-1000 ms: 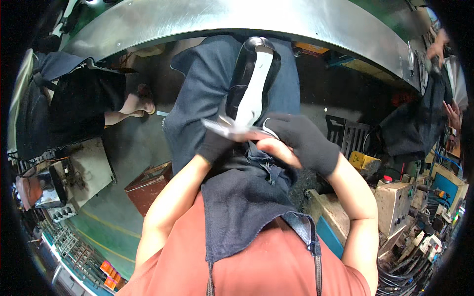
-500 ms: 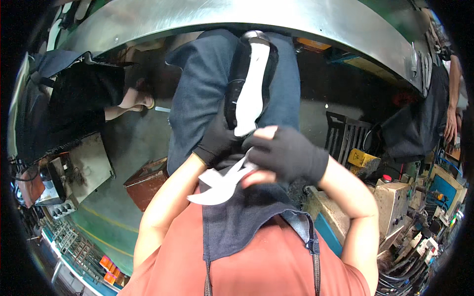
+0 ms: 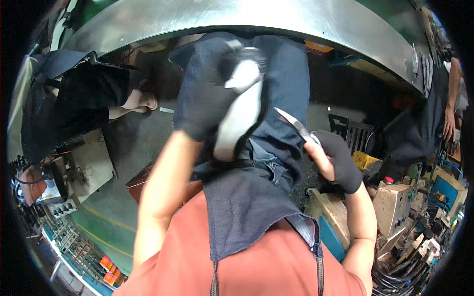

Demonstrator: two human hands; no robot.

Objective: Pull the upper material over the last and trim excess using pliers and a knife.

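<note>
the black-and-white shoe [image 3: 251, 108] lay over the person's lap, just above the middle of the view toward 12 o'clock, its pale face up and its outline smeared by blur. the left hand [image 3: 210, 106], in a black glove, was closed on the shoe from its 10 o'clock side – the fingers themselves were too blurred to tell apart. the right hand [image 3: 338, 160], gloved too with the thumb bare, sat at 3 o'clock and held a pair of scissors [image 3: 295, 124], the blades pointing toward 10 o'clock, near the shoe but apart from it. a dark blue apron [image 3: 247, 212] spread over the lap and belly. at 12 o'clock a metal table [image 3: 247, 15] curved across the top; at 8 o'clock, partly behind the left forearm, stood a reddish-brown box [image 3: 140, 185]. a co-worker's dark apron [image 3: 89, 98] showed at 10 o'clock – another co-worker's hand [image 3: 449, 126] hung at 3 o'clock, near the rim.
</note>
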